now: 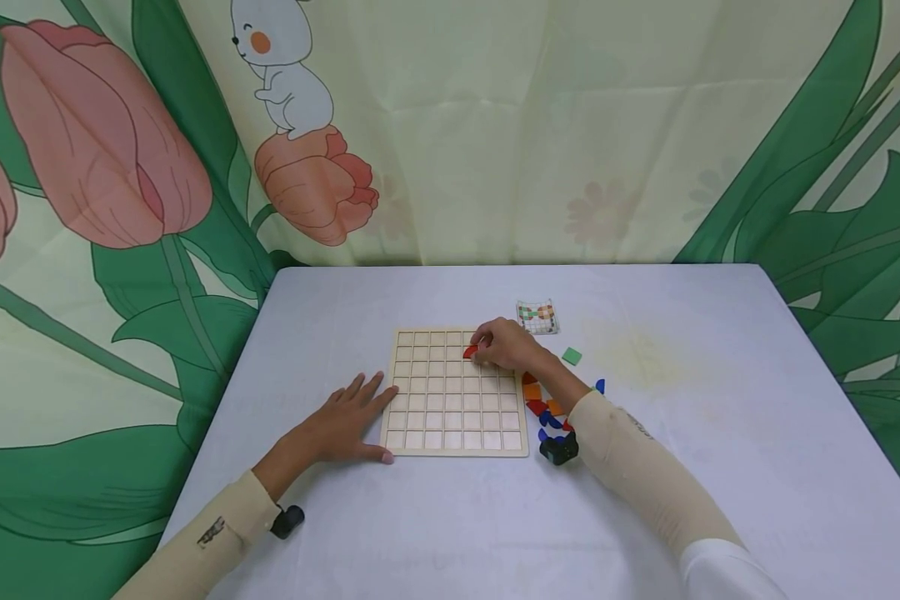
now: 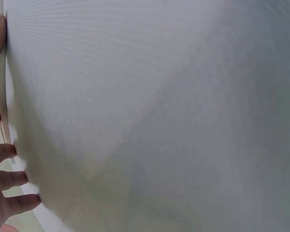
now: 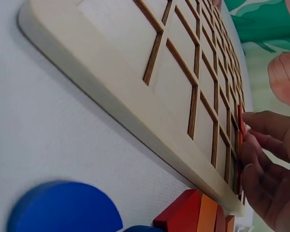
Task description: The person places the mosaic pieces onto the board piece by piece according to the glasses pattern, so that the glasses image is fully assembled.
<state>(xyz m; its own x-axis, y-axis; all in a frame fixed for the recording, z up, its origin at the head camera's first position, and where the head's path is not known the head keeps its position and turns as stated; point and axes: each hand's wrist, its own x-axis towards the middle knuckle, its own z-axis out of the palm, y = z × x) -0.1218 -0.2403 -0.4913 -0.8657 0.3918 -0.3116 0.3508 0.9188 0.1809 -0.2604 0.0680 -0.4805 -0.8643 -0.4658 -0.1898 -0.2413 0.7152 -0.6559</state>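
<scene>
A wooden grid board [image 1: 435, 402] with square cells lies flat on the table. Over its upper right part my right hand [image 1: 501, 343] pinches a red piece [image 1: 470, 352] between thumb and fingers; in the right wrist view this red piece [image 3: 240, 121] shows edge-on at the grid. My left hand [image 1: 351, 421] lies with spread fingers along the board's left edge, forefinger and thumb touching it. In the left wrist view only the fingers [image 2: 9, 180] show at the image's left.
Right of the board lie several loose red, orange and blue pieces [image 1: 532, 392], partly hidden by my right arm. A green square piece [image 1: 572, 356] and a small pattern card [image 1: 537, 317] lie farther back. A printed curtain [image 1: 480, 150] hangs behind the table.
</scene>
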